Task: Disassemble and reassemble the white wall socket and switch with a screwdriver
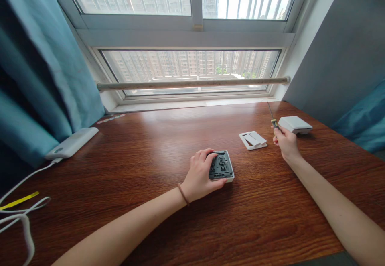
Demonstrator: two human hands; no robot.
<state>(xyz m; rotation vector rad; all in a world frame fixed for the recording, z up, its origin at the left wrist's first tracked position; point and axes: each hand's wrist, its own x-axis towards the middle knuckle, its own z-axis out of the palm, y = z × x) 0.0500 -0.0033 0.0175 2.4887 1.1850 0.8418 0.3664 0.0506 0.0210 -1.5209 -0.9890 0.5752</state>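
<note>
My left hand point(200, 175) grips a wall switch point(221, 165) by its edges, thumb at the near side and fingers over the far side. The switch lies on the table with its dark grey inner face up and a white housing around it. Off to the right, my right hand point(285, 141) is closed around the handle of a screwdriver point(273, 122), its thin shaft pointing up and away toward the window. Between the hands lies a white switch frame point(246, 142) with loose white rocker plates point(254, 139) on it.
A white box-shaped piece point(295, 124) sits beyond my right hand. On the left, a white power strip point(72, 143) lies by the blue curtain point(69, 77), with its white cable point(30, 173) trailing near a yellow strip point(21, 200). A rail point(192, 84) crosses the window behind the brown table point(135, 202).
</note>
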